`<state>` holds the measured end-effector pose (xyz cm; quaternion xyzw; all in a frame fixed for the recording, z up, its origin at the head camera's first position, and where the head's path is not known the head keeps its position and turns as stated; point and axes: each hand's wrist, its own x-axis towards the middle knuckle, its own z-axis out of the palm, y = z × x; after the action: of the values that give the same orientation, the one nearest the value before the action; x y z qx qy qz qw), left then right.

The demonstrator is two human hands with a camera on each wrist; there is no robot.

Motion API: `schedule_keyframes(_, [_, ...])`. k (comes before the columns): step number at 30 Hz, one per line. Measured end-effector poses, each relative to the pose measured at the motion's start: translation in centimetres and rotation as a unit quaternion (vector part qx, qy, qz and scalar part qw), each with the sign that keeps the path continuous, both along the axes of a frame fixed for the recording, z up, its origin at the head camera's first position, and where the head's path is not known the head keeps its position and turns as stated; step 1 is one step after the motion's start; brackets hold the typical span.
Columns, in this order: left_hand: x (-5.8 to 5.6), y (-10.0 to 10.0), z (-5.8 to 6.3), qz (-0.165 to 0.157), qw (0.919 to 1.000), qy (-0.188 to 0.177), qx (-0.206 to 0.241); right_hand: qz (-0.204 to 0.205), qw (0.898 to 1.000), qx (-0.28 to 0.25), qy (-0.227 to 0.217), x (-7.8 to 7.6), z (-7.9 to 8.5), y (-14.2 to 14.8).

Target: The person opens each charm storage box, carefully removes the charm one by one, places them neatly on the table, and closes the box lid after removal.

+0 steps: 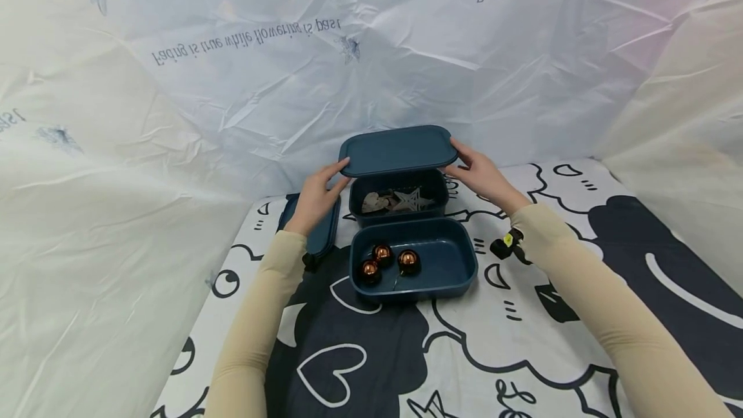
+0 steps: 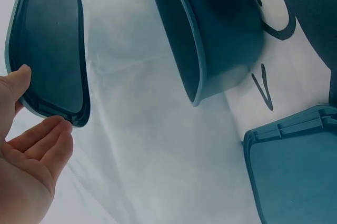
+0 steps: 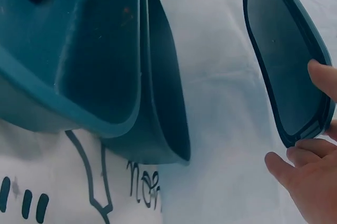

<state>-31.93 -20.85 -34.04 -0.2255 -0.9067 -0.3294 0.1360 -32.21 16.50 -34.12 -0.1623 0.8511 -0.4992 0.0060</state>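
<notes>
I'm holding up a dark blue, rounded-rectangular lid (image 1: 398,151), plastic by its look, by its two ends: my left grip (image 1: 316,195) is pinching one end and my right grip (image 1: 482,176) the other, thumbs going underneath, a finger lying over the top. The lid is hovering above the deep blue rear box (image 1: 426,180), not touching it, and pale, flat ornaments, including a star-shaped one (image 1: 413,200), are lying inside. In front, a similar blue box (image 1: 444,263) is carrying three shiny copper-coloured balls (image 1: 409,261), while a second blue lid (image 1: 322,237) is lying on the left. I'm judging that I'm lining up a cover for the rear box; the next move is probably calling for lowering both ends evenly, then pressing the rim down
</notes>
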Motion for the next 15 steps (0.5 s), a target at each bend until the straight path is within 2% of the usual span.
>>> schedule_keyframes(5, [0.5,-0.1,0.4,0.014,0.9995,0.022,0.016,-0.012,0.999,-0.003,0.043,0.7,0.8,-0.4])
schedule_keyframes(10, [1.2,-0.2,0.9,0.039,0.9963,0.071,0.028,-0.041,0.997,-0.002,0.070,1.5,1.5,-1.0])
schedule_keyframes(15, [2.1,-0.4,1.4,0.054,0.9917,0.115,0.020,-0.068,0.992,0.008,0.110,2.4,1.7,-1.7])
